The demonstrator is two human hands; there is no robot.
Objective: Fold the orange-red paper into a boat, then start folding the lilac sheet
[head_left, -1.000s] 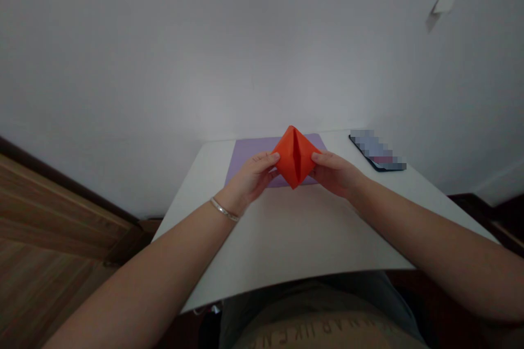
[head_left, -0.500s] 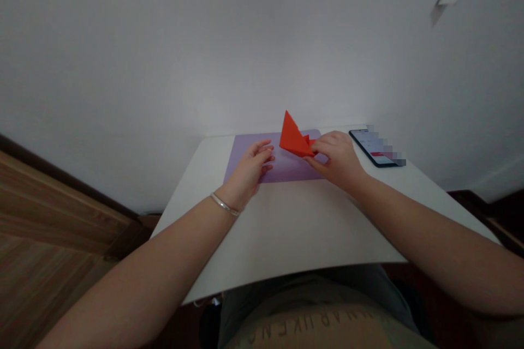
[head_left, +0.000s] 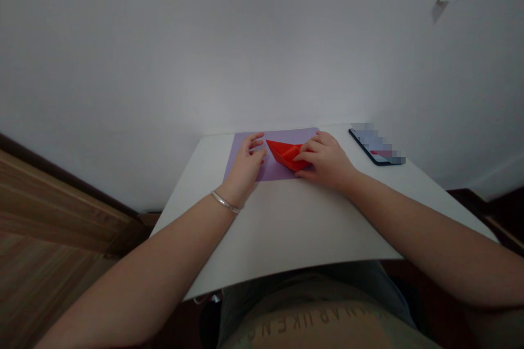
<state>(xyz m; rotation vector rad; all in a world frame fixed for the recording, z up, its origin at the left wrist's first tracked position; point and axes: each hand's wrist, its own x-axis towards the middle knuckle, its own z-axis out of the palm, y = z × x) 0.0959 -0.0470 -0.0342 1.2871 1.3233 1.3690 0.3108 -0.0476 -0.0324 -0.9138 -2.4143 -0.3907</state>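
Folded red paper (head_left: 284, 154) tipped lower vs. half a sec ago, so hollow faces up over purple mat (head_left: 270, 173); my R hand (head_left: 327, 161) fingers pinch it, L hand (head_left: 246, 161) fingers spread, empty.

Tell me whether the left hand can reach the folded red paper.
Likely yes: the left hand is open beside the folded red paper, with nothing visible between them; the right hand holds its opposite end.
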